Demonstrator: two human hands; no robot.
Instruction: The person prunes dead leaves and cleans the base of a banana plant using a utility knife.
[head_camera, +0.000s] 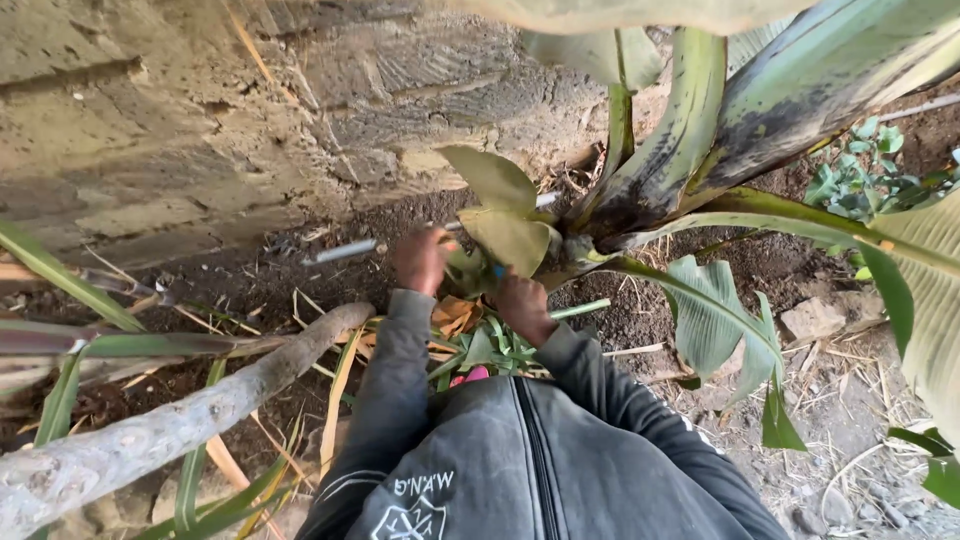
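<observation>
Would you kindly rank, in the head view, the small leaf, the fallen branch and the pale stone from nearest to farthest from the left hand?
From the left hand:
1. Small leaf, just to its right, beside the hand.
2. Fallen branch, lower left on the ground.
3. Pale stone, far right on the soil.

Both hands work at the foot of a thick green banana plant stem (650, 150) beside a rough grey block wall (180, 110). The left hand (421, 258) grips a long grey metal blade (345, 251); the right hand (522, 303) closes on a drooping yellow-green leaf (510, 238) (fingers partly hidden). A pale cut log (180, 420) lies left on dark soil (620, 310).
</observation>
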